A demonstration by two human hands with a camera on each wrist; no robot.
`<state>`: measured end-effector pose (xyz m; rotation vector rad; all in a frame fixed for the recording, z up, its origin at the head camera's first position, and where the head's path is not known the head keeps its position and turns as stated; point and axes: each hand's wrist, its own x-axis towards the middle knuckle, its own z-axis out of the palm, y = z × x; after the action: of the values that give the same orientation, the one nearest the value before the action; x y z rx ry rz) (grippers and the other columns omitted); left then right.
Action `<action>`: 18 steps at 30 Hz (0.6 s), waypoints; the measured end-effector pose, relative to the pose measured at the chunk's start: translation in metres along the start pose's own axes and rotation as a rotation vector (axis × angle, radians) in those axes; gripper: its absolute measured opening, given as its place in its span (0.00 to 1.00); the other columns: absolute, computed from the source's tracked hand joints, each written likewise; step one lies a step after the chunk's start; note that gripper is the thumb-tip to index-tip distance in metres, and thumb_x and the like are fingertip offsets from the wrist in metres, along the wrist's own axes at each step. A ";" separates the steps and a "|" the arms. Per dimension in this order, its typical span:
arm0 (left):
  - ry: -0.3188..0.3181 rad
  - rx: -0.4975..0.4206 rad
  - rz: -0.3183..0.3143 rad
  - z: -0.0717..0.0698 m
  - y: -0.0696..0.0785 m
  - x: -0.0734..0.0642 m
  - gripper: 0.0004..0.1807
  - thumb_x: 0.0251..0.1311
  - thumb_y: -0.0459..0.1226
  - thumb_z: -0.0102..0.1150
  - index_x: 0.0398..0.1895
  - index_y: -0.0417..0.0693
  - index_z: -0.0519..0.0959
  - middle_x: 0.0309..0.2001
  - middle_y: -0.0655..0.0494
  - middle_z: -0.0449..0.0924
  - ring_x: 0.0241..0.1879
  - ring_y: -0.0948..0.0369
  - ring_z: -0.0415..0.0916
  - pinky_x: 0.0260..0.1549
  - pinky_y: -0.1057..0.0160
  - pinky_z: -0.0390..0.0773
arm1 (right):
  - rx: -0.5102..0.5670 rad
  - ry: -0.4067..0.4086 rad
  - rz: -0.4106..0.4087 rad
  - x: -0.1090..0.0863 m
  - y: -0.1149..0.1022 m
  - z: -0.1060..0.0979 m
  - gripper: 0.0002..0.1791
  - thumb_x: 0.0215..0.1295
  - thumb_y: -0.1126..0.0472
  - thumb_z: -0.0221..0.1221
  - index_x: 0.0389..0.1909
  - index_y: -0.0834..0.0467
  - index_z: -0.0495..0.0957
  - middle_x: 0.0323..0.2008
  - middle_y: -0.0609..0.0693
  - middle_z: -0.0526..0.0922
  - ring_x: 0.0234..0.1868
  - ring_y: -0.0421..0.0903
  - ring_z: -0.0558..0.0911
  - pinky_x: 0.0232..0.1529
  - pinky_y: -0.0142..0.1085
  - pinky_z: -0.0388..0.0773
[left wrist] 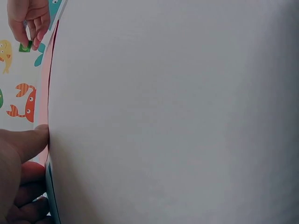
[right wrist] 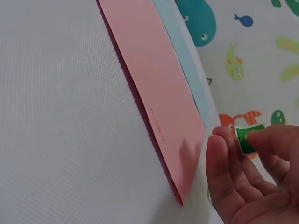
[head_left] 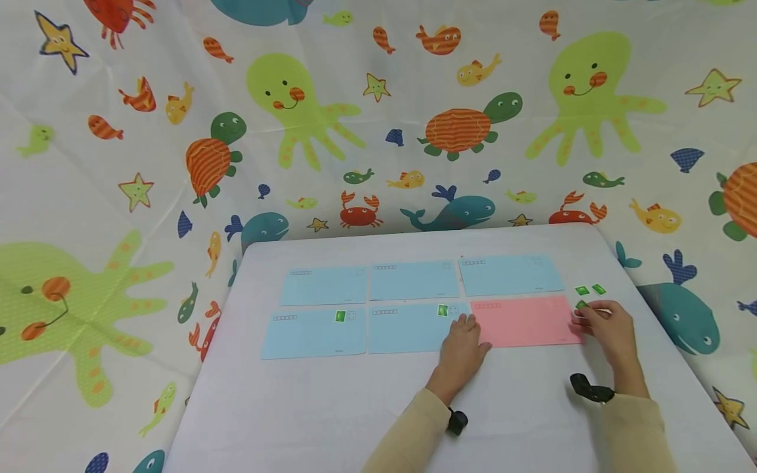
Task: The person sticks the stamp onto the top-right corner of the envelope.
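Note:
Between thumb and fingertips my right hand (head_left: 609, 335) pinches a small green stamp (right wrist: 243, 143), just past the right end of the pink envelope (head_left: 526, 323). My left hand (head_left: 462, 355) rests at the seam between that pink envelope and the blue envelope (head_left: 405, 335) beside it. Its fingers lie over the blue one's right end, and its thumb is on the pink one's left edge. A green stamp (head_left: 442, 310) is on this blue envelope near the left fingertips. Two loose stamps, one (head_left: 582, 290) left of the other (head_left: 599, 288), lie beyond my right hand.
Another blue envelope (head_left: 307, 338) with a green stamp (head_left: 340, 316) lies at the front left. Behind is a row of blue envelopes, left (head_left: 324, 287), middle (head_left: 414, 282) and right (head_left: 511, 277). The white table (head_left: 296, 414) meets a sea-animal cloth (head_left: 378, 131) at the back.

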<state>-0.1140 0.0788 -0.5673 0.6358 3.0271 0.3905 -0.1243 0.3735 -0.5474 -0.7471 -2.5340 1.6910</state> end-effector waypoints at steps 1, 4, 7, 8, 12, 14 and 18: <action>-0.001 0.002 0.000 0.000 0.000 0.000 0.27 0.70 0.53 0.55 0.63 0.46 0.78 0.70 0.54 0.73 0.72 0.57 0.67 0.70 0.61 0.68 | -0.015 0.000 -0.004 0.001 0.000 0.001 0.25 0.77 0.51 0.51 0.61 0.67 0.64 0.30 0.35 0.79 0.28 0.29 0.84 0.33 0.24 0.83; 0.002 0.011 0.004 0.000 0.000 0.000 0.27 0.70 0.53 0.56 0.63 0.45 0.78 0.69 0.53 0.73 0.72 0.57 0.68 0.70 0.61 0.69 | -0.074 0.010 -0.011 0.002 -0.003 0.004 0.29 0.76 0.50 0.52 0.66 0.69 0.64 0.36 0.43 0.79 0.28 0.28 0.83 0.32 0.22 0.82; 0.002 0.011 0.007 -0.001 0.000 0.000 0.27 0.70 0.53 0.56 0.63 0.45 0.78 0.69 0.53 0.73 0.72 0.57 0.67 0.70 0.61 0.69 | -0.123 0.025 -0.013 0.004 -0.007 0.008 0.30 0.75 0.50 0.54 0.66 0.68 0.67 0.37 0.45 0.80 0.27 0.27 0.81 0.31 0.20 0.80; 0.003 0.009 0.006 -0.001 0.000 0.000 0.27 0.70 0.53 0.56 0.63 0.45 0.78 0.69 0.53 0.73 0.72 0.57 0.68 0.70 0.61 0.69 | -0.134 0.033 -0.016 0.005 -0.008 0.009 0.30 0.75 0.50 0.55 0.66 0.68 0.68 0.36 0.45 0.81 0.27 0.27 0.81 0.31 0.20 0.80; 0.000 -0.001 0.002 -0.001 0.000 0.000 0.27 0.70 0.53 0.55 0.63 0.45 0.78 0.70 0.53 0.73 0.72 0.57 0.67 0.70 0.60 0.68 | -0.131 0.053 0.000 0.008 -0.011 0.016 0.29 0.74 0.51 0.57 0.65 0.67 0.70 0.33 0.43 0.82 0.25 0.28 0.82 0.30 0.21 0.80; 0.004 -0.007 0.001 -0.001 0.000 0.000 0.27 0.70 0.53 0.56 0.63 0.45 0.79 0.69 0.53 0.73 0.72 0.57 0.67 0.70 0.60 0.68 | -0.113 0.058 0.022 0.009 -0.012 0.020 0.28 0.74 0.52 0.56 0.65 0.67 0.70 0.36 0.47 0.83 0.25 0.29 0.82 0.30 0.22 0.81; 0.001 -0.014 -0.003 -0.001 0.000 0.000 0.27 0.70 0.53 0.56 0.63 0.45 0.79 0.69 0.53 0.73 0.73 0.57 0.67 0.71 0.60 0.68 | -0.111 0.056 0.049 0.011 -0.013 0.029 0.27 0.77 0.52 0.52 0.66 0.68 0.70 0.42 0.57 0.83 0.25 0.30 0.82 0.28 0.23 0.81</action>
<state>-0.1139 0.0783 -0.5664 0.6304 3.0232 0.4112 -0.1468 0.3491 -0.5508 -0.8568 -2.6103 1.5289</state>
